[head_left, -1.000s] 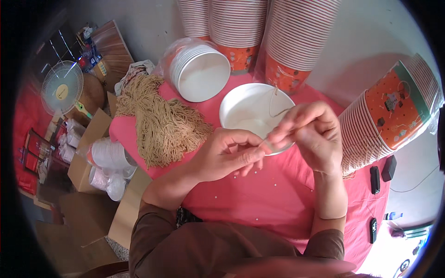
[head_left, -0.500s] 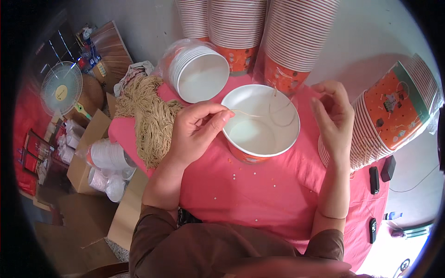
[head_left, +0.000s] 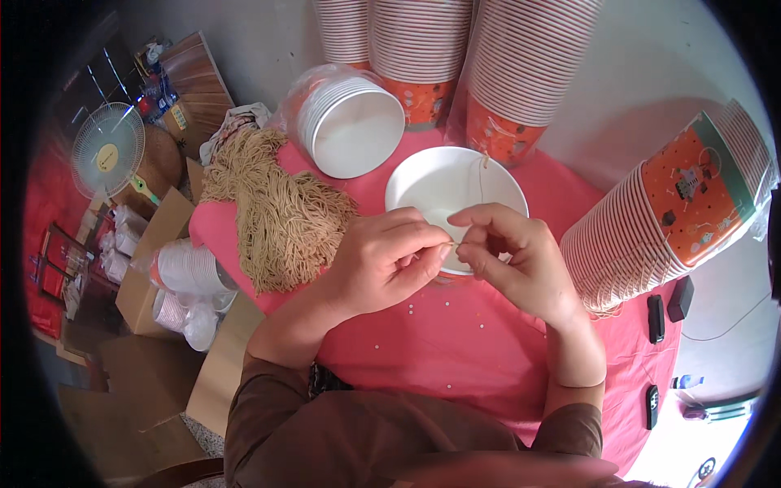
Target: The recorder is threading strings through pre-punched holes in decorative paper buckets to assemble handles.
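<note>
A white paper bucket (head_left: pixel 419 183) with an orange outside stands on the table, its open mouth facing me. From a hole near its far rim, a thin tan string (head_left: pixel 482 183) hangs down inside the bucket. My left hand (head_left: pixel 390 262) pinches the string between thumb and forefinger above the near rim. Fingertip to fingertip with it, my right hand (head_left: pixel 525 259) is closed on the string too, its forefinger raised and bent. Both hands cover part of the bucket's near side. Left of them lies a thick bundle of cut tan strings (head_left: pixel 285 220).
Tall stacks of paper buckets (head_left: pixel 521 73) rise at the back, and a bagged stack (head_left: pixel 358 134) lies on its side. To the right leans another stack with strings (head_left: pixel 626 236). Small white bits dot the pink tablecloth (head_left: pixel 423 358). Cardboard boxes (head_left: pixel 154 366) and a fan (head_left: pixel 107 154) are at left.
My right hand has come in from the right and down to meet my left hand. My left hand has moved right and slightly down, keeping its pinch on the string.
</note>
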`<state>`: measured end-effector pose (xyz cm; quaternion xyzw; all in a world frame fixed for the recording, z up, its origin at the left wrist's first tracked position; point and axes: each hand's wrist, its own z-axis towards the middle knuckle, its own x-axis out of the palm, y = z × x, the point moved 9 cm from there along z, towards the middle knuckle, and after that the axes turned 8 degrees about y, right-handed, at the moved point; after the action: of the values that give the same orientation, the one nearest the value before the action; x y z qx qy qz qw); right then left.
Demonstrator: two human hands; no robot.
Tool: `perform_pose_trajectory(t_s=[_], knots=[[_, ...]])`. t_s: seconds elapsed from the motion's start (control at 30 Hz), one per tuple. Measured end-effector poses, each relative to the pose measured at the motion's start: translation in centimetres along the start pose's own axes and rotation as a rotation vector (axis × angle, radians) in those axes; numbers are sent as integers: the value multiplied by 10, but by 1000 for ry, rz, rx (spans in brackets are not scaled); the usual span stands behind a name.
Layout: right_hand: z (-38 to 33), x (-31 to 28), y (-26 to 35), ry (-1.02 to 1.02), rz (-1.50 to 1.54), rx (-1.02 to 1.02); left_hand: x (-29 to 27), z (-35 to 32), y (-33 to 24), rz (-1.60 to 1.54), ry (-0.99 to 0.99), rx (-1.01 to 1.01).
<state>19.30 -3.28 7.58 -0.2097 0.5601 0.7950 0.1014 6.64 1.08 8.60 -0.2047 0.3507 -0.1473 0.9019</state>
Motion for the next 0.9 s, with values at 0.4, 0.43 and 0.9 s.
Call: perform_pose_trajectory(t_s=[0.4, 0.43, 0.9], knots=[[3, -13, 10, -128, -277, -78, -25, -3, 25, -51, 52, -156], [4, -11, 10, -113, -293, -94, -28, -4, 25, -52, 51, -156], [4, -3, 9, -62, -457, -111, -1, -4, 41, -32, 290, -58]])
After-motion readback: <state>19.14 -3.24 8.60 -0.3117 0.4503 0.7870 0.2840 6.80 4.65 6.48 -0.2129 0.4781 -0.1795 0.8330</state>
